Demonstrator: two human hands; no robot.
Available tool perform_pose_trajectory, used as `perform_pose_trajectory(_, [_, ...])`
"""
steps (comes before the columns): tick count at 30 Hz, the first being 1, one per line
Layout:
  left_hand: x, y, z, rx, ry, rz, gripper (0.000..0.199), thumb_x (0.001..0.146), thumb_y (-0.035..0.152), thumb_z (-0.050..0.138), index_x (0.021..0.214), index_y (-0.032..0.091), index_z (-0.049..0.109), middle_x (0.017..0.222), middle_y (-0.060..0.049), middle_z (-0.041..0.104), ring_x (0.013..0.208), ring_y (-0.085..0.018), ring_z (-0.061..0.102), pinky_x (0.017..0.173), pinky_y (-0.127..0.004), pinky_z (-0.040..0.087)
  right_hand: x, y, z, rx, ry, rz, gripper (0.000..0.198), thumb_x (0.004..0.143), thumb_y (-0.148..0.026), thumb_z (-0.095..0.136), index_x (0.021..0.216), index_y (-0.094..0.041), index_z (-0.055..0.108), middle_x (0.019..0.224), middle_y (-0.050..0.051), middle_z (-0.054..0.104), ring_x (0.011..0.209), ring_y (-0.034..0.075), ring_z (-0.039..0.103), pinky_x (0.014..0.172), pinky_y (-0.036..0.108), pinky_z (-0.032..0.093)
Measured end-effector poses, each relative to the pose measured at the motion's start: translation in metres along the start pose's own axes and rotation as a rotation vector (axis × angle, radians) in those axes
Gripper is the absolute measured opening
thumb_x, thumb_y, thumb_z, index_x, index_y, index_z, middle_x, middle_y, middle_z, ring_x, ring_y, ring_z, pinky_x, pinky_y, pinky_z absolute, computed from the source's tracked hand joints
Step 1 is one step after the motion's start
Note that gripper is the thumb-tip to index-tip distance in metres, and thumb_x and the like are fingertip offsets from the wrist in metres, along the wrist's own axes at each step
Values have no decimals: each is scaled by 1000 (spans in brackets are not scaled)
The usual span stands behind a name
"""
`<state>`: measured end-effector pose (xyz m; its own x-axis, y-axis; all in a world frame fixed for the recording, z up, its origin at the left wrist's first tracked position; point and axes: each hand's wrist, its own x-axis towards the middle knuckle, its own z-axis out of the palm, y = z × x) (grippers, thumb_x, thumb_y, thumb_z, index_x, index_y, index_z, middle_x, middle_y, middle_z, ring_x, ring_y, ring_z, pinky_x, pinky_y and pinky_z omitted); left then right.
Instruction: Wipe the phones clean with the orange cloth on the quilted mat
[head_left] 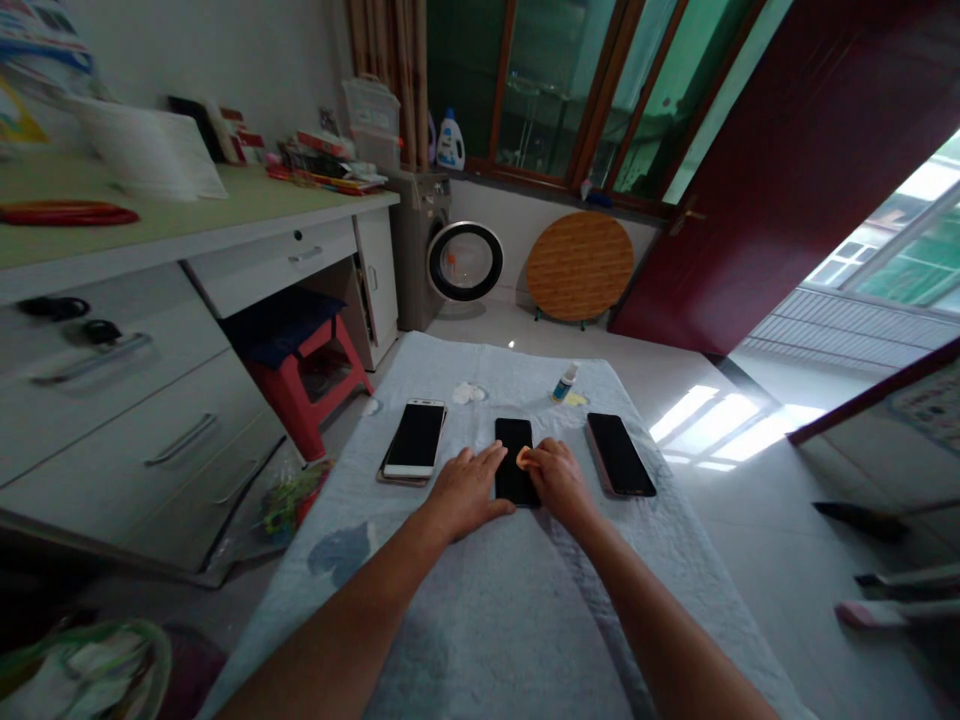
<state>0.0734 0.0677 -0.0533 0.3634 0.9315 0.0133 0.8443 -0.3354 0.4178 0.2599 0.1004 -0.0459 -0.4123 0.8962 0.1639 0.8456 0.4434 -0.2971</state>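
Middle phone (513, 482) lies face up on the cloth-covered bench (480, 610), between both hands. Right hand (559, 482): grip pinching a small orange pad (523, 459) against the screen. Left hand (465, 490): grip spread, thumb apart, at the phone's left edge. White-framed phone (416, 438) left, dark phone (621, 455) right (spray bottle (565, 383) upright behind).

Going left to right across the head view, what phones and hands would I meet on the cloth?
White phone → left hand → middle phone → right hand → right phone.
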Motion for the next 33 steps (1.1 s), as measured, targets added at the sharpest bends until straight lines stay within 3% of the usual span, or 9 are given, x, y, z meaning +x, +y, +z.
perform_pose_trajectory(7, [-1, 3, -3, -1, 10, -1, 73, 76, 46, 68, 138, 22, 39, 150, -7, 38, 127, -32, 44, 105, -44, 36, 62, 11, 5, -101, -29, 86, 27, 94, -20, 45, 102, -22, 71, 96, 8, 59, 94, 19, 51, 85, 27, 33])
perform_pose_trajectory(13, [1, 1, 3, -58, 63, -57, 92, 73, 43, 70, 145, 23, 17, 152, -13, 28, 135, -31, 35, 106, -45, 36, 83, 3, 11, -158, -81, 25, 29, 97, -30, 43, 107, -24, 69, 102, 9, 57, 94, 19, 50, 81, 27, 35])
perform_pose_trajectory(20, [1, -1, 6, -163, 159, -37, 116, 62, 40, 78, 146, 22, 0, 152, -17, 22, 140, -32, 26, 111, -47, 31, 75, -15, 5, -194, -160, -155, 29, 97, -23, 41, 110, -23, 67, 104, 9, 55, 95, 19, 49, 83, 28, 36])
perform_pose_trajectory(27, [0, 4, 11, -143, 188, -106, 114, 62, 40, 74, 147, 20, 1, 152, -18, 24, 139, -34, 29, 111, -48, 30, 45, -31, 1, -195, -235, -284, 24, 94, -19, 46, 100, -17, 69, 97, 8, 56, 90, 19, 47, 84, 30, 35])
perform_pose_trajectory(33, [0, 5, 11, -118, 173, -119, 111, 62, 34, 69, 147, 17, 0, 152, -19, 23, 138, -35, 29, 108, -48, 34, 12, -35, -3, -127, -242, -333, 15, 90, -21, 55, 91, -19, 70, 91, 5, 56, 84, 18, 43, 76, 29, 33])
